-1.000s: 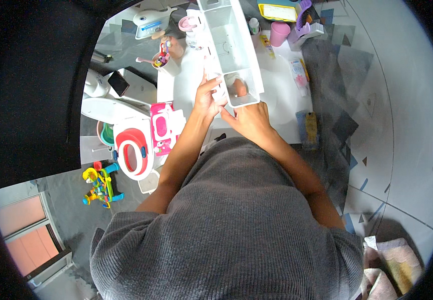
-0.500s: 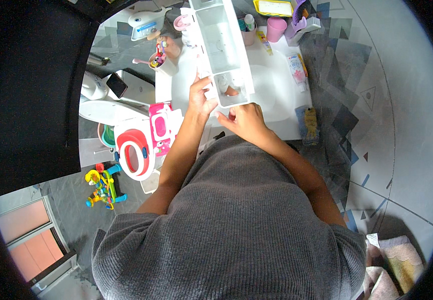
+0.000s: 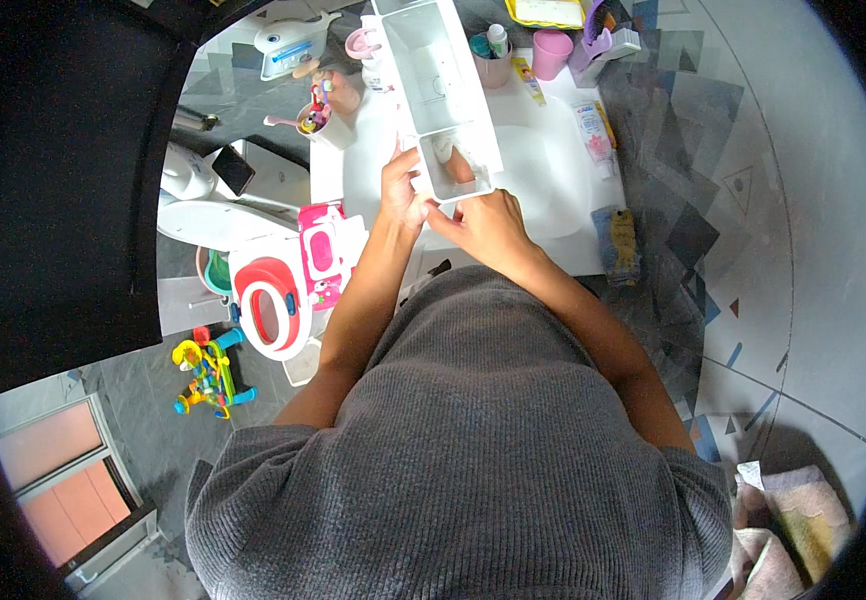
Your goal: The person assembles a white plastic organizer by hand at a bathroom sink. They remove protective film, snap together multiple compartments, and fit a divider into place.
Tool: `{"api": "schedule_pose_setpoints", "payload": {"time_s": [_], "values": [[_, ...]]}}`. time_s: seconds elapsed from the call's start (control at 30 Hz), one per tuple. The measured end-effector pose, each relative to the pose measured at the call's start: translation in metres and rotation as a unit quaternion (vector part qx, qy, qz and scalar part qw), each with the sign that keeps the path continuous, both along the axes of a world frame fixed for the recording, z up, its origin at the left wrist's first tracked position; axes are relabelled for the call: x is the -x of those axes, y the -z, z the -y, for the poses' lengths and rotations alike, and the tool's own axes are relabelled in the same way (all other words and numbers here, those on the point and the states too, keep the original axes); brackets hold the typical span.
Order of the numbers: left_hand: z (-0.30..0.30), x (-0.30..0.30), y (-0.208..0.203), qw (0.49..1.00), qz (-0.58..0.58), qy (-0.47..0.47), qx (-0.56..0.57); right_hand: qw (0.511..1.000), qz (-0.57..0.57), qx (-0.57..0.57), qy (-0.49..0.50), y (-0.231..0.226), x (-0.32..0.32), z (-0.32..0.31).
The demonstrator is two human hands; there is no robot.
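A long white storage box [image 3: 436, 75], divided into compartments, is held at a slant over the white sink [image 3: 558, 165]. My left hand [image 3: 403, 190] grips its left wall at the near end, with the fingers bent against the side. Around the near end curls my right hand [image 3: 488, 225], its thumb pointing toward my left hand and its other fingers partly hidden by the box. A skin-coloured shape shows inside the nearest compartment; whether it is fingers seen through the box, I cannot tell. The larger middle compartment has a few small marks on its bottom.
Toothbrushes stand in a white cup [image 3: 328, 130] left of the sink. Along the right are a pink cup [image 3: 552, 54], a white tube [image 3: 593, 135] and a folded cloth [image 3: 616, 245]. A toilet with a red child seat [image 3: 273, 300] and a colourful toy [image 3: 211, 372] are at left.
The box has shifted slightly away from me and to the left, with both hands still on it. My right hand has moved slightly the same way.
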State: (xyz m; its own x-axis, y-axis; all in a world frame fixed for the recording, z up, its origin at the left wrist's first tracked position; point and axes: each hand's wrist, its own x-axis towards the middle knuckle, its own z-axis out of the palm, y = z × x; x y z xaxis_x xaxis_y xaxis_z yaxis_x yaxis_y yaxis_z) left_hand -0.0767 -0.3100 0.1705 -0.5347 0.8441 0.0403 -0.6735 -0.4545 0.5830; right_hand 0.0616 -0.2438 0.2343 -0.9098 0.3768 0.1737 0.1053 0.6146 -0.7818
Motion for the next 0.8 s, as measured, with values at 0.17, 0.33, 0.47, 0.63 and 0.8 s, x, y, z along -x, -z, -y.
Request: {"api": "schedule_pose_setpoints", "payload": {"time_s": [0.17, 0.33, 0.47, 0.63, 0.8], "values": [[0.003, -0.007, -0.021, 0.995, 0.094, 0.012, -0.041, 0.998, -0.033, -0.052, 0.027, 0.008, -0.005, 0.006], [0.01, -0.001, -0.018, 0.997, 0.068, -0.003, -0.018, 0.998, 0.019, -0.054, -0.003, 0.006, -0.01, 0.005], [0.006, 0.0, -0.029, 0.999, 0.044, 0.003, -0.024, 0.999, -0.013, -0.029, -0.022, 0.029, 0.0, 0.003], [0.0, -0.012, -0.029, 0.997, 0.071, -0.011, -0.01, 0.987, -0.072, 0.143, 0.002, 0.009, 0.002, 0.006], [0.004, -0.008, -0.026, 0.998, 0.064, 0.009, -0.015, 0.985, -0.13, 0.112, 0.017, 0.017, 0.002, 0.009]]}}
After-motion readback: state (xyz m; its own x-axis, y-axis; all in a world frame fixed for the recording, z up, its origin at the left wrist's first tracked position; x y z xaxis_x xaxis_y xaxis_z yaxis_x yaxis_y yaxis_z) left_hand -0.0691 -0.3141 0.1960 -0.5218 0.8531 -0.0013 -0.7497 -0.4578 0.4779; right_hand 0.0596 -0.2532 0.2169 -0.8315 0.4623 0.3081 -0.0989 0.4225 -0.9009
